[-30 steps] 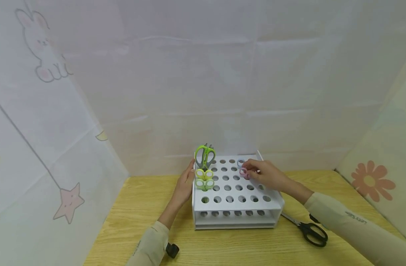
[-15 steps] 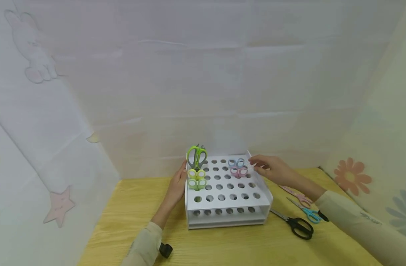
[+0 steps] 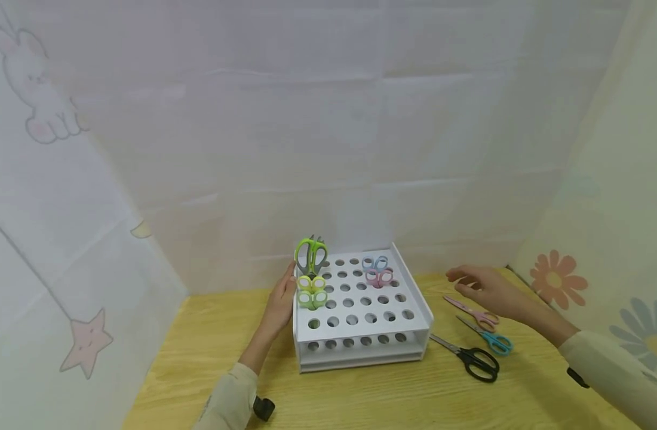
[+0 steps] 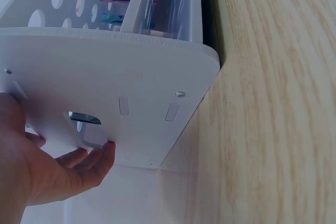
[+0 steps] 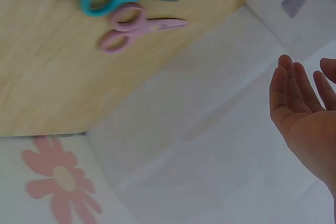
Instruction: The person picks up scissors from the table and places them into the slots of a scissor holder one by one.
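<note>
My left hand [image 3: 280, 303] rests against the left side of a white rack [image 3: 352, 327] with rows of round holes. In the left wrist view its fingertips touch the side panel [image 4: 100, 85] beside a cutout. Along the rack's left column stand green-and-grey scissors [image 3: 304, 257], yellow scissors [image 3: 305, 291] and light green scissors [image 3: 312, 306], handles up. Blue-handled scissors [image 3: 381, 263] and pink-handled scissors [image 3: 384, 279] stand at the back right. My right hand [image 3: 492, 291] hovers empty right of the rack, fingers loosely bent, close to pink scissors [image 3: 487, 321] on the table.
Turquoise scissors [image 3: 497, 343] and black-handled scissors [image 3: 476, 361] lie right of the rack on the wooden table [image 3: 361, 400]. A pale printed sheet [image 3: 285, 149] hangs behind and along both sides.
My right hand has let go of the pink-handled scissors in the rack and moved right, over the table. The left hand stays at the rack's side. The head view has shifted slightly.
</note>
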Available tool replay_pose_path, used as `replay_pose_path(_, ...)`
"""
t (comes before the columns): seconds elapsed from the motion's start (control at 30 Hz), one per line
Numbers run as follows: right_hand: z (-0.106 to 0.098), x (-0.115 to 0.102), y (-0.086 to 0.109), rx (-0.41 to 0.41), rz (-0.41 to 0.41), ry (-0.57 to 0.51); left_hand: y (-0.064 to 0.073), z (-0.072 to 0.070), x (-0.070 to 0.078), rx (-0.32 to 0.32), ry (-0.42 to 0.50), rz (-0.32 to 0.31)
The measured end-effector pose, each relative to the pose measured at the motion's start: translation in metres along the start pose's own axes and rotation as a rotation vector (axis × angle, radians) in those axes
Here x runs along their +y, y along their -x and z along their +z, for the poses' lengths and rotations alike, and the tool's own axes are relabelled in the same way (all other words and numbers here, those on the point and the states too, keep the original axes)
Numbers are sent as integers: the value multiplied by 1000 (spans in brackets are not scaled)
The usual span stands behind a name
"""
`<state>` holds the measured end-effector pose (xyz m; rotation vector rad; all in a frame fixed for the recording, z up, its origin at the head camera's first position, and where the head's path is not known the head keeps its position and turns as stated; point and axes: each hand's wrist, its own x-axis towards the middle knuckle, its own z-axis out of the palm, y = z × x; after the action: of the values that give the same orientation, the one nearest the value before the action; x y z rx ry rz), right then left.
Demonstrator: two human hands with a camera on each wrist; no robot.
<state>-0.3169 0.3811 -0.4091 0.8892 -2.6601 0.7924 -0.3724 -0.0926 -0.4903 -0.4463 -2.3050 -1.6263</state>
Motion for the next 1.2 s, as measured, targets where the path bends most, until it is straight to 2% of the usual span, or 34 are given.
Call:
replay_pose_path(0.17, 6, 17, 39, -34, 4, 11, 4, 2, 3, -1, -3, -17)
replay_pose_path(0.37, 19, 29, 86, -135, -36, -88, 5, 3, 4, -9, 4, -23)
replay_pose_path(0.53, 36, 33, 111, -180, -92, -157, 3, 3, 2, -3, -5, -45)
replay_pose_path(0.6, 43, 33, 117, -189, -120, -154, 2, 2, 2, 0, -10, -56)
replay_pose_path(0.73, 55, 34, 126, -184, -181, -76, 2, 1, 1, -9, -18, -63)
replay_pose_path(0.9, 62, 35, 130, -186, -171, 46, 2, 0, 2, -5, -18, -46)
replay_pose_path(0.97, 64, 36, 130, -189, -172, 59, 2, 0, 3, 0, -15, -37)
replay_pose_path(1.2, 65, 36, 129, -195, -158, 6, 1, 0, 3, -1, 13, -2)
